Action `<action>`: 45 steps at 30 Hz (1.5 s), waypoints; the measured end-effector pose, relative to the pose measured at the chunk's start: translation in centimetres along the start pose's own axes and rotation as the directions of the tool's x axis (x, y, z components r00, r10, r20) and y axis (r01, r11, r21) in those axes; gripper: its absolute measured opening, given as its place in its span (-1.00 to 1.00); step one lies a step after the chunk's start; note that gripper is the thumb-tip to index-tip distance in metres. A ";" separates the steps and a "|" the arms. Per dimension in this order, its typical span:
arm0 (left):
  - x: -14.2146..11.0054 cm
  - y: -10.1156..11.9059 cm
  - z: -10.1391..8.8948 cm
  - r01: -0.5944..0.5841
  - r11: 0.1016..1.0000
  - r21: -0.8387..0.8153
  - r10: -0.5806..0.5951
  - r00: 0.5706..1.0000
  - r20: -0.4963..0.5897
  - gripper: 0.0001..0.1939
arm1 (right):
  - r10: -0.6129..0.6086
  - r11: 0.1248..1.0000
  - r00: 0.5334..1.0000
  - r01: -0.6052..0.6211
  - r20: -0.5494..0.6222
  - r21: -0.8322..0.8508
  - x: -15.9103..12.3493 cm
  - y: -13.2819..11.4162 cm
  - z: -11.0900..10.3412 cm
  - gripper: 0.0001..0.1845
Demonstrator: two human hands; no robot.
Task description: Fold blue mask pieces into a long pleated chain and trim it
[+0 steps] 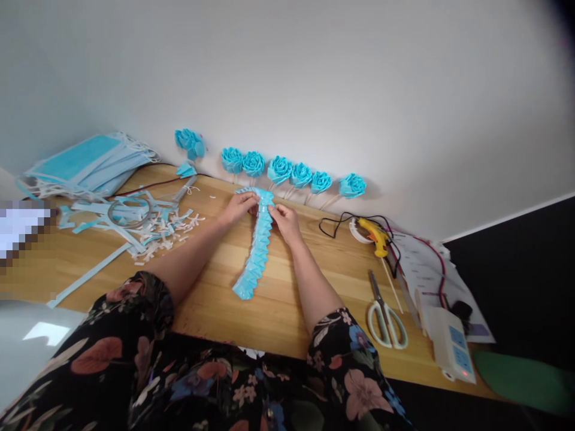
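Note:
A long blue strip folded into pointed pleats [257,257] hangs from my hands toward the near side of the wooden table [215,311]. My left hand [242,206] pinches its upper part from the left, where one end bends away to the left. On the right edge of the same strip, the fingers of my right hand [285,221] are closed too. Behind my hands, several blue rosettes on thin sticks, such as this flower [280,170], lean against the wall.
Left are stacked face masks [90,161], cut strips and white scraps [171,230], and a tape roll [130,212]. Right are a yellow glue gun [375,236], scissors [384,317], a thin stick [392,284], a power strip [453,344] and cables.

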State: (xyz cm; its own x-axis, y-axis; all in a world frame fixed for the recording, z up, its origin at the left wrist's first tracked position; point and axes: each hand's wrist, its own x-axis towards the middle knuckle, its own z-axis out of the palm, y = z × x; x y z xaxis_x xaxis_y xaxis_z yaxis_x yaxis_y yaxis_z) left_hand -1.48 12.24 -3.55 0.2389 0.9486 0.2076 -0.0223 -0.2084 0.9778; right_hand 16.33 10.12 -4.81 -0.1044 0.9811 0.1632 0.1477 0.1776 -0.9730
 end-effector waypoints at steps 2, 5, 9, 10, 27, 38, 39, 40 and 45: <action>0.0 0.0 0.0 -0.020 0.999 0.049 0.020 1.000 0.019 -0.54 | 0.006 1.000 1.000 -0.006 -0.019 -0.001 0.1 0.2 0.0 -0.51; -0.1 0.0 0.0 -0.034 0.992 0.119 0.028 0.998 0.057 -0.54 | 0.019 1.000 0.999 -0.020 -0.039 -0.007 0.2 0.4 0.0 -0.50; -0.1 -0.2 0.0 0.007 0.997 0.079 -0.014 0.995 0.094 -0.62 | -0.003 0.998 0.999 0.000 -0.052 -0.055 0.3 0.4 0.0 -0.48; -0.1 -0.2 0.0 0.016 0.998 0.060 -0.022 0.995 0.100 -0.64 | -0.023 0.997 0.998 0.019 -0.057 -0.074 0.3 0.4 -0.1 -0.48; -0.2 -0.2 0.3 -0.016 0.999 0.052 0.016 1.000 -0.004 -0.52 | 0.001 1.000 1.000 -0.001 0.001 -0.017 0.0 -0.2 0.2 -0.58; -0.3 0.4 0.6 0.067 0.998 -0.021 -0.067 0.998 -0.006 -0.62 | -0.076 0.997 0.996 0.076 -0.054 -0.003 0.1 0.1 0.0 -0.49; -0.3 0.4 0.6 0.060 0.998 -0.030 -0.061 0.998 -0.015 -0.63 | -0.080 0.997 0.995 0.080 -0.061 0.004 0.1 0.1 -0.1 -0.48; -0.3 0.3 0.6 0.052 0.998 -0.037 -0.053 0.998 -0.026 -0.63 | -0.081 0.997 0.995 0.082 -0.058 0.013 0.1 0.1 -0.1 -0.47; -0.2 0.2 0.6 0.036 0.998 -0.050 -0.039 0.997 -0.072 -0.64 | -0.025 0.999 0.999 0.024 0.023 0.038 0.3 0.1 0.0 -0.48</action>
State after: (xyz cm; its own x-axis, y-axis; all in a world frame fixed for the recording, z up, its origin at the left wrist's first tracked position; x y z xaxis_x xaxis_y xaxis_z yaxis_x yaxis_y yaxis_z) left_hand -0.92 11.91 -3.42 0.1688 0.9708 0.1707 -0.0619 -0.1624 0.9848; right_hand 16.33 10.42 -4.83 -0.1303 0.9744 0.1833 0.1073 0.1976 -0.9744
